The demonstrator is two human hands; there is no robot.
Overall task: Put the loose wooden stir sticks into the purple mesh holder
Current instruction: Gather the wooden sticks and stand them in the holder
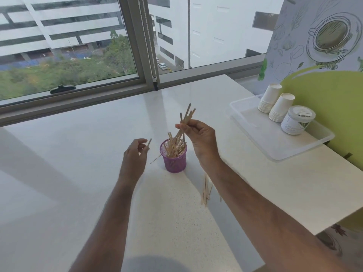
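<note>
- Right hand (198, 134) pinches a small bunch of stir sticks (186, 116) above the purple mesh holder (173, 159) (already part full).
- Left hand (135, 154) grips a single stick (149, 143).
- Loose sticks (205, 190) lie on the worktop (78, 154), near the holder.

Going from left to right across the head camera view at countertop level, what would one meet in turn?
Left hand pinching one stick → purple mesh holder → right hand gripping several sticks → clear tray → stacked paper cups → lidded jar.

Right hand (198, 138) pinching stir sticks (186, 116) above purple mesh holder (173, 160), left hand (135, 154) holding one
</note>
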